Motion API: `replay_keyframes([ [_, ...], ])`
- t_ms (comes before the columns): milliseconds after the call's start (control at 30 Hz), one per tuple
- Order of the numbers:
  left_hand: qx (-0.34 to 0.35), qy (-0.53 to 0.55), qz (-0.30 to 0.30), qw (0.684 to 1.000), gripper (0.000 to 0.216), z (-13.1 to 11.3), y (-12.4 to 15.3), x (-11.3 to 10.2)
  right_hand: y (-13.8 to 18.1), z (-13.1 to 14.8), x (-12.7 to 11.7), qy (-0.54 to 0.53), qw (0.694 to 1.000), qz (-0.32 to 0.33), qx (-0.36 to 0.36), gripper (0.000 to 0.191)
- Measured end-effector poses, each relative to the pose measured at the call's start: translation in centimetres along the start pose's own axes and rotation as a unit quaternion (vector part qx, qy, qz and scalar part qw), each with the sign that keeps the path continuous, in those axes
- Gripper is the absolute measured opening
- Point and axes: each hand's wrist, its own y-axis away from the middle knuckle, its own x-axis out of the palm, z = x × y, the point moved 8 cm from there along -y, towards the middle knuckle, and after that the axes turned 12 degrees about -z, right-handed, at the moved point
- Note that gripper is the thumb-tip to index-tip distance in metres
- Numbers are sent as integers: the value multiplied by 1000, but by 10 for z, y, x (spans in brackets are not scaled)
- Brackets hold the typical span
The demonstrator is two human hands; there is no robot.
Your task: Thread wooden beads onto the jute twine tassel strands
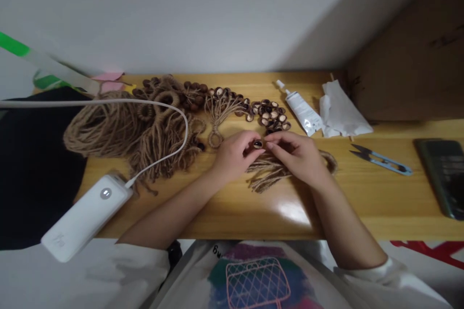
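My left hand [237, 153] is closed, pinching a small brown half nutshell [257, 144] with its hollow side showing. Just to its right, my right hand [299, 154] has thumb and index finger together close to the shell; what they hold, if anything, is too small to name. Beneath my right hand lies a bundle of jute cords [266, 178], with a wrapped loop [329, 161] at its right end. Beyond my hands are several half nutshells [270, 115] in a cluster. Another jute tassel [219, 111] with a ring lies behind my left hand.
A tangled heap of jute cord [105, 125] covers the table's left, beside a white power bank [87, 217] with its cable. A glue tube [303, 112], white tissue [342, 111], thread snips [382, 160] and a phone [442, 176] lie rightward. A cardboard box [409, 53] stands at right.
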Motion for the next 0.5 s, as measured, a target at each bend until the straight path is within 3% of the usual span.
replay_keyframes([
  [200,43,-15,-9,999,20,-6,1,-1,-1,3,6,2,1000,26,-15,17],
  [500,28,14,12,999,19,-4,1,3,-1,4,8,4,999,43,-17,22],
])
